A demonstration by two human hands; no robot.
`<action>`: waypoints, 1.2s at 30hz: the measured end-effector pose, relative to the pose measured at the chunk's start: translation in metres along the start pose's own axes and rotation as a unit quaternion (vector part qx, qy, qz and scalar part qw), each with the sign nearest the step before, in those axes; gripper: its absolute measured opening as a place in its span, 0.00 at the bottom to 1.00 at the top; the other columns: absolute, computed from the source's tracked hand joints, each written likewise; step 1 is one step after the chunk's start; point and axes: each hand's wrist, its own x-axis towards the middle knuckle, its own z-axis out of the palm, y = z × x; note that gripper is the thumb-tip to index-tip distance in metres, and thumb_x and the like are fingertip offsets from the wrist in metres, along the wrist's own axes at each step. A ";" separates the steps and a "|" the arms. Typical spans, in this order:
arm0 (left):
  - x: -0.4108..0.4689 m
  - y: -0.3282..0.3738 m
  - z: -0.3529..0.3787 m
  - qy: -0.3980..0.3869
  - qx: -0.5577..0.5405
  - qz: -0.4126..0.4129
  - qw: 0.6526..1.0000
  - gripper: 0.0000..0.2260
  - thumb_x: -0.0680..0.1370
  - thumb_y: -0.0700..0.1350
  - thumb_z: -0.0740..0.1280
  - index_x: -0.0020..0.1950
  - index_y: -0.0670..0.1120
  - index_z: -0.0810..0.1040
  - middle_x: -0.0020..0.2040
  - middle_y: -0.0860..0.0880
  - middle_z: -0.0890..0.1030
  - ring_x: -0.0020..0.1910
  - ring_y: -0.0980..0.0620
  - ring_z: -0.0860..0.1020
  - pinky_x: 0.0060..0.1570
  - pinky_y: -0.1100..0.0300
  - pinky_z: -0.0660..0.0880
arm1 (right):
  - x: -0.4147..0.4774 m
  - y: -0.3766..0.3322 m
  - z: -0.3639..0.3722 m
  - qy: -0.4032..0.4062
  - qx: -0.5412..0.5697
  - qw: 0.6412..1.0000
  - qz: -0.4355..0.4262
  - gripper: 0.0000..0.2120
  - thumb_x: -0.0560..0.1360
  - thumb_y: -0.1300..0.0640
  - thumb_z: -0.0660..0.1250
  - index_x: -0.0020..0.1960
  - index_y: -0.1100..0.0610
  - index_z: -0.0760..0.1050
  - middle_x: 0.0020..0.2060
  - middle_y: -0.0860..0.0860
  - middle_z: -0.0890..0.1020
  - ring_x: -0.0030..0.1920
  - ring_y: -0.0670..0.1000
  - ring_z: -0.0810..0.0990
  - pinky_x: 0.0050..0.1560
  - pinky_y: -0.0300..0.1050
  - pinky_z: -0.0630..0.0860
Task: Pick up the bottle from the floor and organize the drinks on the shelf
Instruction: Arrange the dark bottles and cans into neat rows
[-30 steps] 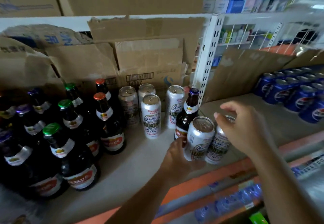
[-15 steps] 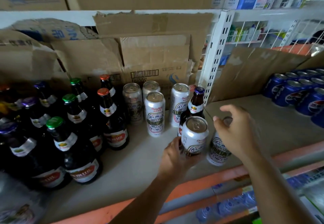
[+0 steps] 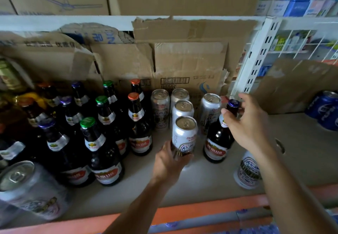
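Bottle (image 3: 216, 142) gripped by R hand (image 3: 250, 124), can (image 3: 184, 135) by L hand (image 3: 170, 162); beige shop shelf (image 3: 301, 151)

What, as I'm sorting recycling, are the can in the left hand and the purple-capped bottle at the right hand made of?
The can looks like aluminium: satin silver wall, pull-tab lid, printed design. The bottle looks like dark brown glass, glossy with reflections, paper-looking labels; its purple cap is probably metal.
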 end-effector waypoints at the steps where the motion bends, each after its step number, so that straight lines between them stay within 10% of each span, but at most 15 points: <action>1: 0.001 0.000 0.001 0.003 0.001 -0.002 1.000 0.20 0.60 0.59 0.72 0.48 0.54 0.74 0.38 0.59 0.78 0.36 0.68 0.75 0.30 0.76 0.67 | 0.003 0.000 0.001 -0.010 -0.009 1.000 0.006 0.26 0.74 0.46 0.69 0.69 0.53 0.68 0.57 0.54 0.80 0.56 0.58 0.79 0.50 0.43 0.69; 12: -0.024 -0.010 -0.001 0.004 0.001 -0.078 0.997 0.20 0.62 0.58 0.76 0.44 0.55 0.69 0.43 0.56 0.76 0.41 0.59 0.75 0.34 0.70 0.67 | -0.003 -0.003 0.000 0.047 0.005 0.999 -0.019 0.08 0.76 0.51 0.68 0.51 0.55 0.78 0.38 0.49 0.80 0.44 0.57 0.79 0.42 0.42 0.67; 17: -0.044 -0.012 0.004 -0.087 -0.049 -0.151 0.984 0.05 0.70 0.48 0.70 0.40 0.47 0.81 0.33 0.48 0.82 0.35 0.49 0.80 0.41 0.53 0.78 | -0.020 -0.009 -0.007 0.062 0.024 0.998 -0.017 0.08 0.75 0.53 0.69 0.50 0.57 0.79 0.41 0.53 0.83 0.44 0.58 0.80 0.44 0.45 0.71; 26: -0.060 0.012 -0.016 -0.237 -0.393 -0.367 0.809 0.12 0.80 0.45 0.60 0.47 0.40 0.79 0.37 0.44 0.84 0.38 0.49 0.80 0.40 0.58 0.79 | -0.048 -0.033 -0.028 0.085 0.110 0.990 0.004 0.04 0.74 0.48 0.69 0.41 0.47 0.78 0.32 0.39 0.80 0.37 0.43 0.80 0.41 0.45 0.76; 36: -0.086 -0.025 -0.078 -0.195 -0.398 -0.368 0.817 0.12 0.79 0.41 0.60 0.45 0.36 0.80 0.40 0.38 0.84 0.38 0.45 0.83 0.37 0.58 0.79 | -0.068 -0.065 0.007 0.007 0.211 0.976 0.051 0.06 0.69 0.42 0.64 0.39 0.39 0.80 0.34 0.37 0.82 0.38 0.41 0.80 0.45 0.50 0.78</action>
